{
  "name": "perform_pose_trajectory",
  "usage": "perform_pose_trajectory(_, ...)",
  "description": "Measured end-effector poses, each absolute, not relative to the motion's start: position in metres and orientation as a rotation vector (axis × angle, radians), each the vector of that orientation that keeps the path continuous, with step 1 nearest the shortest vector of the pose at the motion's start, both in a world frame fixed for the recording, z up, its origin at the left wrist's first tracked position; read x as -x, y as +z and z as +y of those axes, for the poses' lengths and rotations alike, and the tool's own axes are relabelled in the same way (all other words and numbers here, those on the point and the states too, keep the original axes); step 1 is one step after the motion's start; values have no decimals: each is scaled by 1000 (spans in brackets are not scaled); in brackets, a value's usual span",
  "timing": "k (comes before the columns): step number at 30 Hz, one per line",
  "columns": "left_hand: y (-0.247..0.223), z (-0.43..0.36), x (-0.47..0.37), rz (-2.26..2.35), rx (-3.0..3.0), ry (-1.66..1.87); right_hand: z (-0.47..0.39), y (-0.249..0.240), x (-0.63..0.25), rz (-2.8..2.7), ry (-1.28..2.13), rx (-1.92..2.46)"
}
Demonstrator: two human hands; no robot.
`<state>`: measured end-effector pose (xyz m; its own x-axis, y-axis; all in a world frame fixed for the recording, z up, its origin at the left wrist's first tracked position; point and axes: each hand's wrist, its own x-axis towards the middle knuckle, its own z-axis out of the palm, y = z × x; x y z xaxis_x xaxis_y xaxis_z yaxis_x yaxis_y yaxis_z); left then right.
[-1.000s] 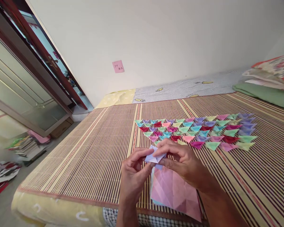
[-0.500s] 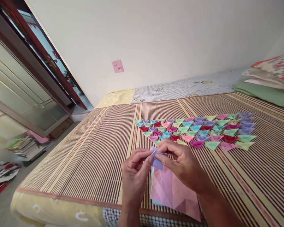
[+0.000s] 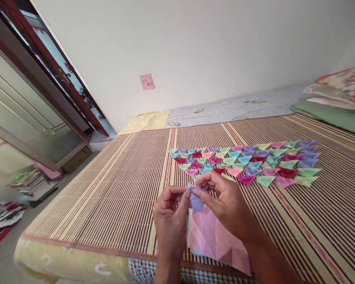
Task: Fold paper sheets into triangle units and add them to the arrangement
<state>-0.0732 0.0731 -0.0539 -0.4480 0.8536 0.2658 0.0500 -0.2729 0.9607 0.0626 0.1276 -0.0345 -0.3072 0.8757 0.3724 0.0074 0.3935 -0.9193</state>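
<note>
Between my two hands is a small folded piece of lavender paper. My left hand pinches its upper left edge between thumb and forefinger. My right hand grips the upper right part, its thumb lying across the front of the paper. Below them, a stack of creased paper sheets with a pink sheet on top lies on the striped mat. Beyond my hands, several rows of small folded paper boats in many colours are laid out; my right hand hides a few of them.
The striped bamboo mat covers the bed. Folded bedding and a floral pillow lie at the far right. A pink note sticks to the wall. On the floor at left stands a pile of books near the door.
My left thumb has slid up to the top corner of the lavender paper, and my right thumb has drawn up along it. More of the paper's lower front shows now.
</note>
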Motion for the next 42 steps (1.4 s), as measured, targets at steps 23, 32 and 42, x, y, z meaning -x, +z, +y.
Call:
perform_pose_trajectory(23, -53, 76, 70, 1345, -1139, 1534, 127, -37, -58, -1594, 1156, 763)
perform_pose_trajectory(32, -48, 74, 70, 1211, -1118, 1486, 131, -37, -63, -1645, 1171, 734)
perform_pose_trajectory(42, -54, 78, 78, 1085, -836, 1698, 134, -39, -68, -1623, 1237, 755)
